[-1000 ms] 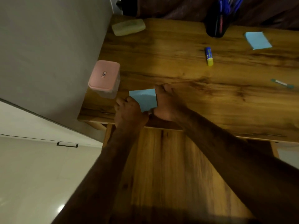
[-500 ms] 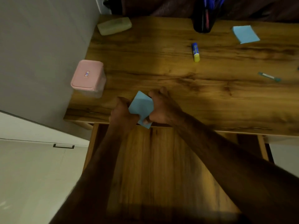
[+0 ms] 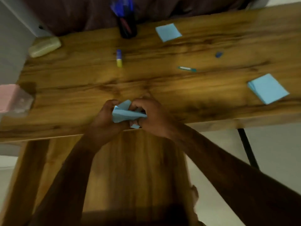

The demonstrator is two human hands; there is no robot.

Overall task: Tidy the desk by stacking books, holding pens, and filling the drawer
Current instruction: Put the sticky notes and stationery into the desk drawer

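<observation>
Both hands on one blue sheet, at the desk's front edge.
Left hand [image 3: 105, 121] and right hand [image 3: 153, 118] curl their fingers round the crumpled blue paper [image 3: 125, 114], just over the desk [image 3: 81, 88] front edge. Mid-desk: glue stick [image 3: 119, 58], teal pen [image 3: 187, 69]. Right side: blue notepad [image 3: 268, 90]. Back edge: pen holder [image 3: 127, 28].

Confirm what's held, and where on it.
Blue paper: left hand grips its left end, right hand grips its right end.
</observation>
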